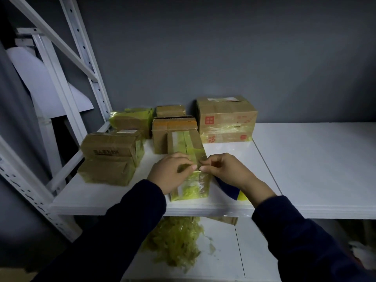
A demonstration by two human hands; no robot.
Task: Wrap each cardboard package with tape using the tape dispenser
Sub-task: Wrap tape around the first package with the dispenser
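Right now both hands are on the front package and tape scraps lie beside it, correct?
No. In the head view, the left hand and right hand are on the front package, but the tape scraps lie on the lower shelf below.

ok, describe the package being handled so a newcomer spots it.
Start at the white shelf; cartons cluster at its back left. The package lies nearest the front edge, long and narrow. Only it has the left hand and right hand pinching its top.
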